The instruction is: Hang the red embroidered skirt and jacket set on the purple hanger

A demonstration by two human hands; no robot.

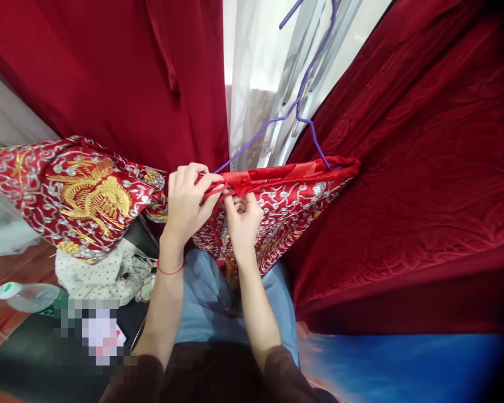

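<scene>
The left hand (pixel 190 204) and right hand (pixel 244 218) pinch the embroidered garment (pixel 283 218), its long top edge running rightward from the latter.

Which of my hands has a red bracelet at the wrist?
Your left hand: a thin red bracelet circles its wrist, while no bracelet shows on your right hand.

Dotted cloth (pixel 94 274) beside bottle (pixel 33 296); black seat (pixel 33 355), apparently.

A head-worn camera looks forward and steeply down from the near side, close above the left hand (pixel 188 200) and right hand (pixel 244 224).
</scene>
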